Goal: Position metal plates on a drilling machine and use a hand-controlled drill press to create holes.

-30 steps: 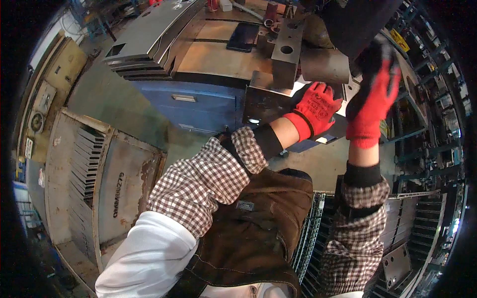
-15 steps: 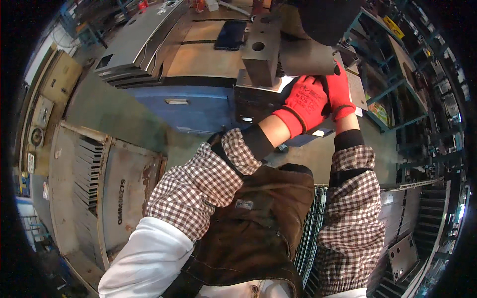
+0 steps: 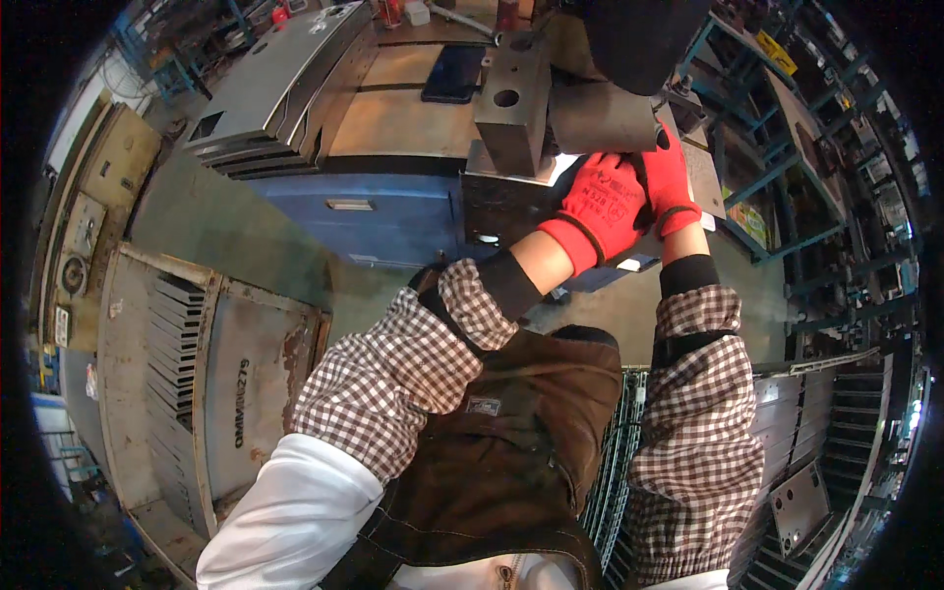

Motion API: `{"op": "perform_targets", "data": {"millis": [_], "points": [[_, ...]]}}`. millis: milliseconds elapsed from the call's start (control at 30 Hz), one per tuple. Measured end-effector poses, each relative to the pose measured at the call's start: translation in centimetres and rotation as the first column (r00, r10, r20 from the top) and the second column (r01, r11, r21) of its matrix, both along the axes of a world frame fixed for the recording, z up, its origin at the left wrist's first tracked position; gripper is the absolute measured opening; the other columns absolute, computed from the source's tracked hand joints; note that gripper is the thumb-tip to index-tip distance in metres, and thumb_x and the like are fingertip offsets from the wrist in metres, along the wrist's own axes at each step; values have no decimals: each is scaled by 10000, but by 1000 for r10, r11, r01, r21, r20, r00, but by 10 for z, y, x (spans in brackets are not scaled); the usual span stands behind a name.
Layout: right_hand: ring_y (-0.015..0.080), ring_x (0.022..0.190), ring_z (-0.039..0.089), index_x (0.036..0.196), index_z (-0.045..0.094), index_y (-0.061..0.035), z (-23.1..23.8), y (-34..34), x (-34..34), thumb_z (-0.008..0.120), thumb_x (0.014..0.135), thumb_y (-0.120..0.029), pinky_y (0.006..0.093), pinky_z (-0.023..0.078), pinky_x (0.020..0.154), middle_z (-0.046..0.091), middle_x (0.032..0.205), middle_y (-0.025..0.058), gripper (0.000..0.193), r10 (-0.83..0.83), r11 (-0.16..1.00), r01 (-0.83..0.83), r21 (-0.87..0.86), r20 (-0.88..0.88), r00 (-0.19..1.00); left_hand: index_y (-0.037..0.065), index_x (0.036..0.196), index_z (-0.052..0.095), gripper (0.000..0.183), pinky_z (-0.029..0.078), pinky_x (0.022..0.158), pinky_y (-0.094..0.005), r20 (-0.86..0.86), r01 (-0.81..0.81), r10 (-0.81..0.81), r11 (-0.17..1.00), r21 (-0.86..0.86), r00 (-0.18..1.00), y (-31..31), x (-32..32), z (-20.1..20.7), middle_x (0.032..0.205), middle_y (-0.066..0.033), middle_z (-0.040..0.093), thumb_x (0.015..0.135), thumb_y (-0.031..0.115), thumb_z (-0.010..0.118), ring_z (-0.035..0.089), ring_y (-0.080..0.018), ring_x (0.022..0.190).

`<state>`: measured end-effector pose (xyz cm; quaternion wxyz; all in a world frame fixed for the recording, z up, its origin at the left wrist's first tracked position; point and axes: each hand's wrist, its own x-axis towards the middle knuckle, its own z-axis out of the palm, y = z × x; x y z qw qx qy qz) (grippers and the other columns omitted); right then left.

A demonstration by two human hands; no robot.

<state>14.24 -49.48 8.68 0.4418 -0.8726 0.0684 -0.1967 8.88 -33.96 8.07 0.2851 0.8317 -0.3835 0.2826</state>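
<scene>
My left hand (image 3: 605, 205), in a red work glove, is curled with its knuckles up, close below a grey curved metal piece (image 3: 603, 118). Right beside it, my right hand (image 3: 671, 187), also red-gloved, is closed too, its fingers reaching up along the right end of that piece. Whatever the fingers of either hand grip is hidden by the gloves and the metal. A steel block (image 3: 513, 118) with a round hole in its top stands left of the curved piece. Over both hangs a large dark rounded part (image 3: 644, 44).
A stack of bent sheet-metal parts (image 3: 280, 88) and a dark phone-like slab (image 3: 453, 75) lie on the workbench above a blue cabinet (image 3: 364, 211). Steel bins (image 3: 226, 383) stand at left, a wire basket (image 3: 615, 472) near my legs. Shelving (image 3: 787, 147) rises at right.
The view has shifted very slightly. Both hands stay at the same spot beneath the curved metal piece, with no clear change in grip.
</scene>
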Motion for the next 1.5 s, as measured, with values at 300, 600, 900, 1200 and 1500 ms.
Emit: {"op": "perform_targets", "data": {"millis": [300,600,900,1200,1500], "points": [[338,1212,636,1341,623,-45,-1,-3,0,671,918,-491,387,479,1018,680,1284,181,617,-13,998,16,-63,39,999,83,1040,681,408,474,977,-448,0,2,-2,1000,-7,1000,-2,-2,2,1036,-155,686,718,318,769,630,-331,1037],[328,1231,623,1349,616,-44,-16,-19,10,679,912,-503,387,466,1036,670,1304,181,637,45,994,-44,-101,12,999,78,1064,673,433,466,978,-453,8,19,-19,1000,-15,1000,-3,-3,1,1061,-160,680,716,318,769,622,-336,1048],[336,1272,592,1372,596,-38,-9,-6,-2,700,918,-446,393,450,1064,636,1351,201,619,51,998,-54,41,73,996,67,1063,701,452,451,1008,-466,-24,-15,16,999,38,1000,0,-2,0,1108,-169,668,714,346,768,595,-339,1113],[285,1401,451,1502,468,-33,95,71,-83,516,1032,-127,392,345,1158,444,1538,178,482,53,983,-162,87,708,705,166,1204,674,526,429,1002,-473,-64,-45,56,986,159,996,13,-7,-4,1195,-159,609,755,430,747,544,-341,1187],[326,1342,526,1525,386,10,187,113,-123,465,1004,-60,409,416,1119,488,1484,182,532,426,904,-250,-346,760,490,151,1075,660,470,439,944,-461,-63,21,-21,1000,8,998,-11,10,-19,1124,-151,622,710,404,814,537,-331,1166]]}}
